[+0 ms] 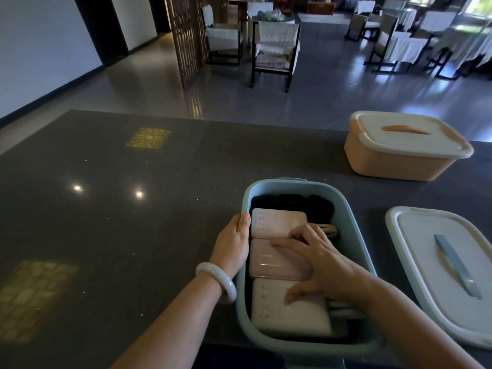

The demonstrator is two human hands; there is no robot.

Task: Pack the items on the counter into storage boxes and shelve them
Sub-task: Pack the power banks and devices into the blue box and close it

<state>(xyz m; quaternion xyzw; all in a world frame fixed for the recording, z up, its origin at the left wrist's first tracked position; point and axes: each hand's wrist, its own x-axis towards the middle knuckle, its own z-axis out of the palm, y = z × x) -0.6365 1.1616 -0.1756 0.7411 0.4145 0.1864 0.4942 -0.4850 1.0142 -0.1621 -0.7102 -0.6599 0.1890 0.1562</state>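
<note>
Blue box (356, 225) between both hands (234, 243).

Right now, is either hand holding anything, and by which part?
The left hand grips the blue storage box by its left rim, thumb over the edge. The right hand only rests spread fingers on the pink packs inside.

dim indoor | daylight from windows (452, 4) top right | glare spots on counter (106, 187) | edges warped
</note>
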